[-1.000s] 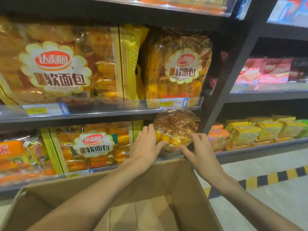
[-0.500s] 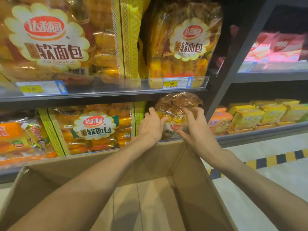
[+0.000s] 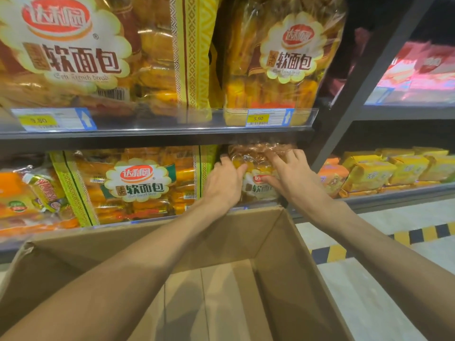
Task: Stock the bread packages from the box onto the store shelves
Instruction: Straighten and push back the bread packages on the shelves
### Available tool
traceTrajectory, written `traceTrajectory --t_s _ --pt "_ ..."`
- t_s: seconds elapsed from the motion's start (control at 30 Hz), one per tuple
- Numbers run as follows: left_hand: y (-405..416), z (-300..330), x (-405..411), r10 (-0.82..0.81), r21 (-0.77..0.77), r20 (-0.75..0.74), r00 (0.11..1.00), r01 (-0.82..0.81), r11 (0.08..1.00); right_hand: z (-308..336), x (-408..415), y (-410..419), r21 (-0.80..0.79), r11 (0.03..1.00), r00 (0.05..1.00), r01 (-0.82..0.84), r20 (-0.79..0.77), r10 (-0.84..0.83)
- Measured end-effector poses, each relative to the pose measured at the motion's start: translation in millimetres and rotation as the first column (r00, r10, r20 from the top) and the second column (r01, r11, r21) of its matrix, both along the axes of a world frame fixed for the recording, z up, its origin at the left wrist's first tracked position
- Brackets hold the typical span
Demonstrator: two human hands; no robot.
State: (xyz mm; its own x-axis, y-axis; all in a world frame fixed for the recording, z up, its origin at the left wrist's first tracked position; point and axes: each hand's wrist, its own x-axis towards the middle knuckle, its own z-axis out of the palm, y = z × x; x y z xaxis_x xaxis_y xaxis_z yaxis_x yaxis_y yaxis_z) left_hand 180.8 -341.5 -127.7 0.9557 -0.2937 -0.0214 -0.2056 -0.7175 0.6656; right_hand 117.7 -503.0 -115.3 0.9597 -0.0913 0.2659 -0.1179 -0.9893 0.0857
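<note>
A clear bag of soft bread rolls (image 3: 256, 163) stands at the right end of the lower shelf (image 3: 147, 223). My left hand (image 3: 224, 183) grips its left side, thumb on the front. My right hand (image 3: 293, 175) presses its right side with fingers spread over the wrapper. Below my forearms sits the open cardboard box (image 3: 275, 232); the part of its floor that shows holds no packages.
A larger bread pack (image 3: 138, 185) lies left of the held one. Big bags (image 3: 283, 60) fill the upper shelf (image 3: 157, 134), right above my hands. A dark upright post (image 3: 344, 114) borders the bay. Yellow snack packs (image 3: 384, 171) fill the neighbouring shelf.
Both hands have pushed the bread bag deeper and upright into the lower shelf; the label now faces front. The view has moved closer to the shelf.
</note>
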Motion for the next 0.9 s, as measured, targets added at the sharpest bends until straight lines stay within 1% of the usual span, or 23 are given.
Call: traceTrajectory --t_s 0.07,0.13,0.23,0.33,0.4,0.47,0.53,0.6,0.67,0.73,0.8,0.9 --pt "2 1 -4 -0.021 0.013 -0.005 1.0 0.021 1.0 -5 -2 1 0.042 0.999 1.0 -0.005 0.018 0.005" --pt "7 2 -13 -0.06 0.003 0.03 0.998 0.06 0.998 -11 -7 -1 0.121 0.993 0.999 -0.012 0.033 0.008" --pt "22 12 -25 -0.169 -0.023 0.063 0.984 0.171 0.985 -15 -17 -2 0.22 0.974 0.998 -0.048 0.052 0.038" --pt "62 26 -36 -0.252 0.047 0.067 0.965 0.249 0.967 -15 -28 -1 0.267 0.963 0.997 -0.044 0.07 0.026" --pt "100 30 -38 -0.254 0.083 0.096 0.962 0.246 0.966 -13 -39 5 0.324 0.946 0.998 -0.024 0.067 0.002" --pt "141 34 -38 -0.194 0.053 0.101 0.976 0.189 0.981 -7 -51 15 0.39 0.921 0.994 0.006 0.096 -0.047" --pt "181 36 -36 -0.083 -0.002 0.097 0.992 0.084 0.996 5 -63 32 0.472 0.882 0.979 -0.004 0.183 -0.093" --pt "218 35 -31 0.035 -0.071 0.123 0.992 -0.026 0.997 16 -69 57 0.54 0.837 0.973 -0.09 0.225 -0.04" --pt "247 32 -23 0.13 -0.1 0.153 0.98 -0.115 0.988 19 -61 84 0.631 0.753 0.977 -0.186 0.199 0.075" --pt "264 32 -11 0.23 -0.1 0.147 0.962 -0.217 0.971 16 -41 108 0.685 0.7 0.979 -0.205 0.16 0.13" --pt "273 31 0 0.326 -0.105 0.099 0.94 -0.316 0.943 14 -18 126 0.725 0.668 0.986 -0.166 0.11 0.125" --pt "278 27 13 0.391 -0.149 0.061 0.918 -0.379 0.913 12 14 143 0.785 0.608 0.992 -0.12 0.072 0.103"
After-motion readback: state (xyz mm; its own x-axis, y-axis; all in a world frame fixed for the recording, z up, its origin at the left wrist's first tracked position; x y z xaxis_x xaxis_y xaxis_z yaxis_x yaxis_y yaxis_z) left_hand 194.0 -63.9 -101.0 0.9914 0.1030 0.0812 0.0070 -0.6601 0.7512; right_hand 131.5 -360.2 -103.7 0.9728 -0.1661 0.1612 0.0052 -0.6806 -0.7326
